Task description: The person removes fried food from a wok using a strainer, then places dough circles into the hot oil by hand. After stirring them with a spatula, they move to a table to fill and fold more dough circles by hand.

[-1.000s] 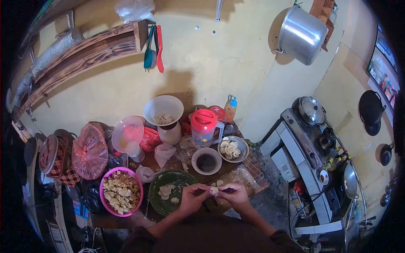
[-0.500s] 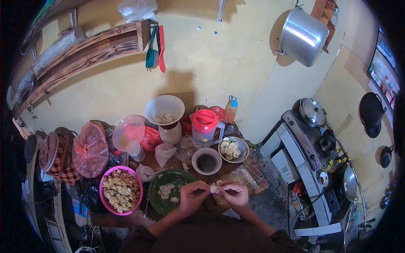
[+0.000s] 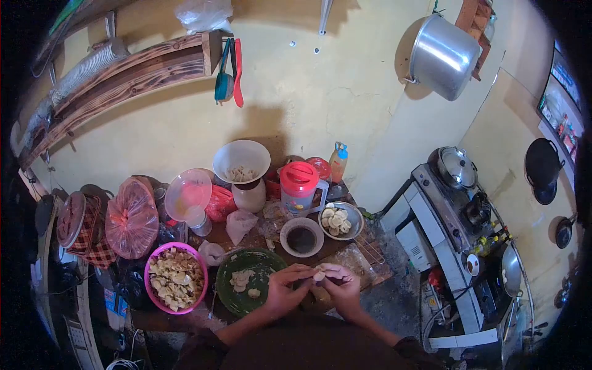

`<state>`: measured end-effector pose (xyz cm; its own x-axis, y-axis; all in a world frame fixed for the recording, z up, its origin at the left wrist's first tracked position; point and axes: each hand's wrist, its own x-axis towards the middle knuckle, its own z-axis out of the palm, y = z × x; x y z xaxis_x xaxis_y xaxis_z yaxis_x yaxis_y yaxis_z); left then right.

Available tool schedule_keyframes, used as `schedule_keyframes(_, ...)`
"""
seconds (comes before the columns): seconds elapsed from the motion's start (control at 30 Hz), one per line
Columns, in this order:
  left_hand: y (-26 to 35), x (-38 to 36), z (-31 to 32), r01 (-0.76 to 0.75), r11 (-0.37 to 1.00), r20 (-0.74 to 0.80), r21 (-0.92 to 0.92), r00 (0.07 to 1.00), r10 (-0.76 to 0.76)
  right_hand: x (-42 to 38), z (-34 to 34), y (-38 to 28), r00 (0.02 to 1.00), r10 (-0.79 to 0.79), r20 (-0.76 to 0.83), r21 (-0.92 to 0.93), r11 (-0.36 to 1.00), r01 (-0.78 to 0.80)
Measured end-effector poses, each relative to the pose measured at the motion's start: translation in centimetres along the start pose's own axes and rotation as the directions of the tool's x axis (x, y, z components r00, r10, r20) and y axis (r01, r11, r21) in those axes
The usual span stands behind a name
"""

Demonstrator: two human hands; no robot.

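Note:
My left hand (image 3: 288, 291) and my right hand (image 3: 344, 291) meet over the front edge of the table. Between their fingertips they pinch a small pale piece of dough (image 3: 319, 275), partly covered by the fingers. Just left of my left hand lies a green plate (image 3: 227, 297) with whitish dough (image 3: 242, 279) and a smaller round bit on it. Beyond my hands stands a white bowl of dark liquid (image 3: 302, 239). To its right, a metal bowl (image 3: 357, 225) contains several pale round pieces (image 3: 335, 219).
A pink basin (image 3: 148, 277) full of pale chunks stands left of the green plate. Behind are a red-lidded pitcher (image 3: 300, 185), a white bowl (image 3: 242, 154) on a jar and a tied plastic bag (image 3: 132, 219). A stove (image 3: 435, 191) with pots is at right.
Both hands have shifted slightly, and the fingers have turned the pale piece, which now sits a little higher and to the right. Everything on the table stays put.

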<state>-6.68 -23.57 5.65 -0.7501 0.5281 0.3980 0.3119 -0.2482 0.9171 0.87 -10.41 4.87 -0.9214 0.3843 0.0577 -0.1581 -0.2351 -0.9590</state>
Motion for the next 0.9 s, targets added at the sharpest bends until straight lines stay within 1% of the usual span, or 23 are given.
schedule_keyframes(0.03, -0.1, -0.1, 0.0, 0.0, 1.0, 0.001, -0.001, 1.0, 0.0, 0.0, 0.0, -0.3, 0.998, -0.055, 0.01, -0.095, 0.994, 0.055)
schedule_keyframes(0.07, -0.2, -0.2, 0.0, 0.061, 0.998, -0.032, -0.027, 0.998, -0.062, 0.1, 0.0, -0.5, 0.994, -0.108, 0.025, -0.188, 0.976, 0.11)
schedule_keyframes(0.1, -0.3, -0.2, 0.0, 0.121, 0.991, -0.064, -0.056, 0.99, -0.124, 0.1, 0.0, -0.8, 0.994, -0.109, 0.025, -0.188, 0.976, 0.112)
schedule_keyframes(0.13, -0.3, -0.1, -0.2, 0.12, 0.991, -0.063, -0.055, 0.99, -0.123, 0.1, 0.0, -1.1, 0.993, -0.096, 0.074, -0.183, 0.977, 0.108)
schedule_keyframes(0.17, -0.4, 0.0, -0.5, 0.058, 0.998, -0.069, 0.033, 0.996, -0.056, 0.1, 0.0, -1.3, 0.989, -0.083, 0.123, -0.179, 0.978, 0.104)
schedule_keyframes(0.2, -0.4, 0.1, -0.6, -0.003, 0.993, -0.068, 0.12, 0.998, 0.011, 0.1, 0.1, -1.6, 0.989, -0.085, 0.122, -0.179, 0.978, 0.106)
schedule_keyframes(0.23, -0.4, 0.0, -0.5, -0.004, 0.993, -0.067, 0.12, 0.998, 0.012, 0.0, 0.3, -1.8, 0.995, -0.007, 0.103, -0.165, 0.986, 0.024)
schedule_keyframes(0.27, -0.5, -0.2, -0.3, 0.068, 0.995, -0.097, 0.076, 0.993, -0.06, 0.0, 0.4, -2.0, 0.994, 0.073, 0.085, -0.15, 0.987, -0.06)
schedule_keyframes(0.3, -0.5, -0.3, -0.2, 0.137, 0.99, -0.126, 0.031, 0.983, -0.132, 0.0, 0.4, -2.1, 0.994, 0.073, 0.087, -0.149, 0.987, -0.06)
schedule_keyframes(0.37, 0.4, -0.2, 0.0, 0.16, 0.987, -0.144, 0.016, 0.977, -0.156, 0.1, 0.3, -2.2, 0.976, 0.19, 0.103, -0.093, 0.979, -0.181)
schedule_keyframes(0.43, 0.7, -0.1, 0.0, 0.184, 0.983, -0.156, -0.002, 0.971, -0.182, 0.0, 0.0, -2.1, 0.98, 0.161, 0.114, -0.107, 0.983, -0.149)
schedule_keyframes(0.5, 0.3, 0.0, -0.5, 0.111, 0.98, -0.083, 0.162, 0.992, -0.099, 0.0, -0.5, -1.6, 0.982, 0.134, 0.13, -0.121, 0.986, -0.119)
schedule_keyframes(0.53, 0.2, -0.1, -0.6, 0.111, 0.98, -0.083, 0.163, 0.992, -0.098, 0.1, -0.9, -0.9, 0.985, 0.087, 0.147, -0.135, 0.989, -0.067)
schedule_keyframes(0.57, 0.0, -0.4, -0.6, 0.184, 0.978, -0.025, 0.097, 0.983, -0.182, 0.2, -1.1, -0.6, 0.986, 0.04, 0.164, -0.149, 0.989, -0.015)
schedule_keyframes(0.6, -0.1, -0.6, -0.5, 0.26, 0.965, 0.04, 0.034, 0.965, -0.261, 0.1, -1.1, -0.6, 0.986, 0.04, 0.163, -0.149, 0.989, -0.016)
schedule_keyframes(0.63, -0.1, -0.5, -0.5, 0.26, 0.965, 0.04, 0.034, 0.964, -0.261, 0.1, -1.1, -0.7, 0.987, 0.061, 0.15, -0.189, 0.982, -0.032)
schedule_keyframes(0.67, 0.1, -0.4, -0.6, 0.144, 0.97, 0.085, 0.195, 0.983, -0.163, 0.0, -1.1, -0.8, 0.987, 0.081, 0.138, -0.228, 0.973, -0.048)
schedule_keyframes(0.7, 0.2, -0.2, -0.6, 0.017, 0.938, 0.145, 0.346, 0.987, -0.071, -0.2, -0.9, -0.9, 0.987, 0.08, 0.137, -0.227, 0.973, -0.048)
schedule_keyframes(0.73, 0.3, -0.1, -0.7, 0.017, 0.938, 0.145, 0.346, 0.987, -0.072, -0.4, -0.6, -1.0, 0.988, 0.099, 0.12, -0.212, 0.975, -0.072)
schedule_keyframes(0.8, 0.4, 0.0, -0.7, 0.111, 0.928, 0.302, 0.356, 0.926, -0.227, -0.8, -0.6, -0.9, 0.988, 0.117, 0.101, -0.196, 0.976, -0.096)
schedule_keyframes(0.9, -0.1, -0.1, -0.9, 0.126, 0.943, 0.303, 0.307, 0.927, -0.222, -0.8, -1.5, 0.3, 0.992, 0.09, 0.089, -0.245, 0.967, -0.065)
